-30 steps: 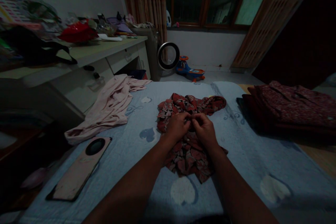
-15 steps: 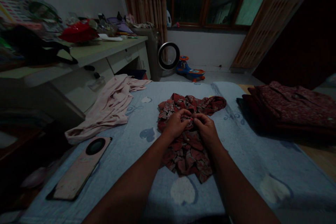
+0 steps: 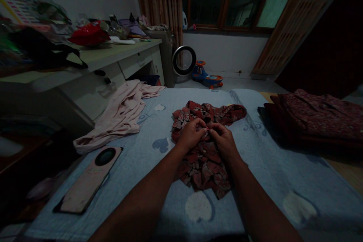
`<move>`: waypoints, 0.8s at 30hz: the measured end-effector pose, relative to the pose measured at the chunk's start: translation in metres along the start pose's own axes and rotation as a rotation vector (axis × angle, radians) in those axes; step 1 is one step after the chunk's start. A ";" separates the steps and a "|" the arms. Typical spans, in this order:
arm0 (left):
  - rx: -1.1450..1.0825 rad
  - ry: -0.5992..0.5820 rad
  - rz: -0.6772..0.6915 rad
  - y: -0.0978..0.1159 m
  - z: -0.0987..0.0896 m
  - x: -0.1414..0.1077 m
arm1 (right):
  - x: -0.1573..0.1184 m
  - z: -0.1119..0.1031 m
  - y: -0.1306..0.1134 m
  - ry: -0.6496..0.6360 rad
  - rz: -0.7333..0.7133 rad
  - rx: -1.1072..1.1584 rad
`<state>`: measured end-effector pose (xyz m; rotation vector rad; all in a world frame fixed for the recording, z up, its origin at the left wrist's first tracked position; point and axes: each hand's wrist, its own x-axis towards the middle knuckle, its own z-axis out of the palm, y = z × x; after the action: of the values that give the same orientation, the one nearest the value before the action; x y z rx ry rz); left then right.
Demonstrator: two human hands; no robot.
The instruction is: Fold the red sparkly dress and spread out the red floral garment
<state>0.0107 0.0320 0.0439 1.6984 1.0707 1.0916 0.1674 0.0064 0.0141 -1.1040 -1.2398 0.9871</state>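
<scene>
A crumpled red garment with a grey and black leaf pattern (image 3: 202, 168) lies on the blue bedspread (image 3: 255, 196). My left hand (image 3: 194, 132) pinches its cloth near the middle, thumb and fingers pressed together. Close beside it, my right hand (image 3: 222, 138) grips the same garment, the two sets of fingertips almost touching. A tiny red spot shows between the fingertips; what it is cannot be made out. One sleeve of the garment stretches out to the upper right.
Left on the bed are a pale pink garment (image 3: 119, 111) and a phone-shaped case (image 3: 85, 185). Folded dark red clothes (image 3: 320, 117) are stacked at the right. Beyond stand a cluttered desk (image 3: 113, 55) and a blue ride-on toy (image 3: 205, 75).
The whole view has shifted slightly, so things sit a little further right. Both hands keep hold of the garment at the same place, with barely any finger movement.
</scene>
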 end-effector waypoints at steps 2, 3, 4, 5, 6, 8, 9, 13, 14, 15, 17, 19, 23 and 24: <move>0.013 -0.011 0.002 0.001 -0.001 0.000 | 0.000 -0.001 -0.002 0.003 0.014 0.008; 0.011 -0.016 0.000 0.001 -0.001 0.000 | -0.001 -0.002 -0.003 0.007 0.034 0.020; 0.001 -0.020 -0.007 0.001 -0.001 -0.001 | -0.001 -0.003 -0.004 0.011 0.061 0.036; -0.013 -0.024 -0.018 0.001 -0.001 -0.001 | 0.000 -0.004 -0.004 0.015 0.088 0.054; -0.025 -0.026 -0.031 0.001 -0.001 -0.001 | 0.000 -0.004 -0.005 0.018 0.109 0.068; -0.031 -0.035 -0.047 0.001 -0.001 -0.002 | 0.001 -0.005 -0.005 0.023 0.117 0.076; -0.024 -0.039 -0.049 0.000 -0.001 -0.002 | 0.002 -0.005 -0.005 0.023 0.106 0.071; -0.007 -0.057 -0.023 -0.003 0.000 -0.001 | 0.002 -0.002 -0.004 0.003 0.059 0.096; -0.011 -0.061 -0.020 -0.003 0.000 -0.001 | 0.002 -0.001 -0.004 -0.006 0.062 0.111; -0.010 -0.065 -0.020 -0.002 -0.001 -0.001 | 0.002 0.000 -0.004 -0.014 0.067 0.124; 0.028 -0.060 -0.026 0.000 -0.001 -0.001 | 0.002 0.002 -0.005 -0.020 0.071 0.141; 0.112 -0.047 -0.027 0.003 -0.002 -0.002 | 0.002 0.002 -0.006 -0.012 0.056 0.140; 0.225 -0.086 -0.007 0.005 -0.002 -0.001 | 0.002 0.001 -0.005 -0.019 0.018 0.091; 0.212 -0.104 -0.008 0.004 -0.002 0.000 | 0.002 0.001 -0.005 -0.029 0.011 0.076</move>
<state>0.0099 0.0307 0.0477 1.8932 1.1584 0.8998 0.1666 0.0077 0.0195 -1.0421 -1.2105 1.0532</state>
